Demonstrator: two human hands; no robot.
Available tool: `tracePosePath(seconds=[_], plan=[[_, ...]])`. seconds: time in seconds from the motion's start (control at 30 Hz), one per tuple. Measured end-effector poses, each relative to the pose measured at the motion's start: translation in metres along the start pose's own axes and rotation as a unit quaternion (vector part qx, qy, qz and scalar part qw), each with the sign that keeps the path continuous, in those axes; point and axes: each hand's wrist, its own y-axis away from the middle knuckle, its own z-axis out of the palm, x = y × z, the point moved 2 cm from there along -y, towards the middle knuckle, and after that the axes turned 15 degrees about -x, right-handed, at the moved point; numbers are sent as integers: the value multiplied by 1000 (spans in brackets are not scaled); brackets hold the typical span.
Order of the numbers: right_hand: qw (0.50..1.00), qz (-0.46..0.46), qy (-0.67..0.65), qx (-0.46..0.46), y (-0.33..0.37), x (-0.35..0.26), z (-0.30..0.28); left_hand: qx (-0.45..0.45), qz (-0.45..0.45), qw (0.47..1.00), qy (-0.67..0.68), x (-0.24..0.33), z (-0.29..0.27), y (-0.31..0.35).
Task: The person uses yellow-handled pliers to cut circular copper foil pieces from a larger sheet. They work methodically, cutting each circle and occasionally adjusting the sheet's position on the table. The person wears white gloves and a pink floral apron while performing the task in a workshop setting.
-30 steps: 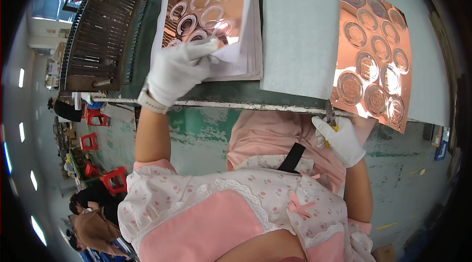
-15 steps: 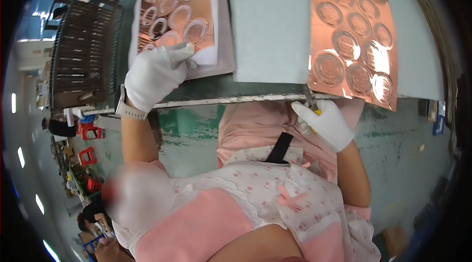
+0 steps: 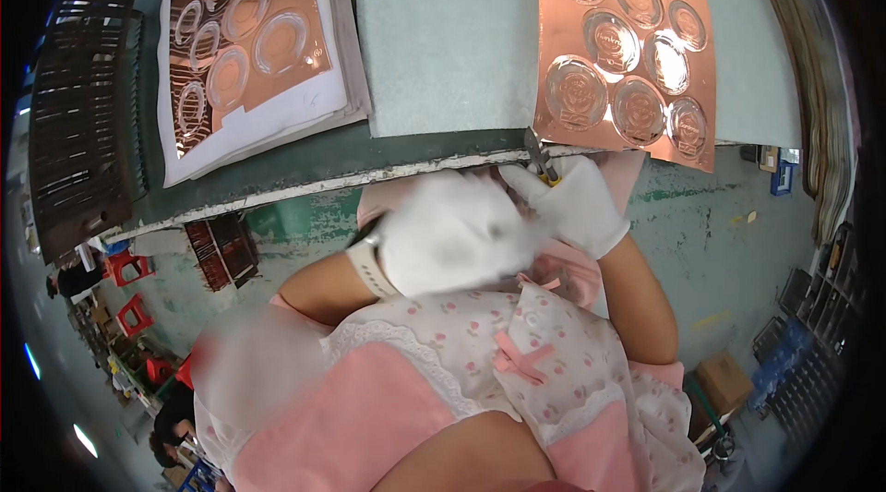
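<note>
My left hand (image 3: pixel 452 232), in a white glove, is smeared by motion in front of my apron. It is close beside my right hand, and its fingers cannot be made out. My white-gloved right hand (image 3: pixel 583 206) is closed round a yellow-handled metal tool (image 3: pixel 543 162) with a narrow, dark pointed end, at the table's front edge. Just above that tip lies a shiny copper-coloured sheet (image 3: pixel 595 104) embossed with several round medallions, its lower edge overhanging the table. On the left, a similar copper-coloured sheet (image 3: pixel 277 81) lies on white paper (image 3: pixel 277 118) atop a stack.
A pale greenish-white board (image 3: pixel 443 49) lies between the two sheets. The dark table's worn front edge (image 3: pixel 323 176) runs across the view. A brown slatted rack (image 3: pixel 78 114) stands at far left. Red stools (image 3: pixel 137 315) and a cardboard box (image 3: pixel 723 381) are on the floor.
My left hand has left the left-hand sheet and moved right and down to beside my right hand. The view has shifted, and my right hand still grips the tool.
</note>
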Motion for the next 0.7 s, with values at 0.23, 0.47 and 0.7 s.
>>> tracePosePath(seconds=[0.23,0.47,0.7], plan=[[990,98,82,66,3,-8,0,-68,127,972,184,-37,66,-42],[981,137,118,74,2,-14,1,-190,263,832,451,-66,85,-73],[983,37,-141,-114,41,1,1,-247,8,916,315,-47,36,-27]])
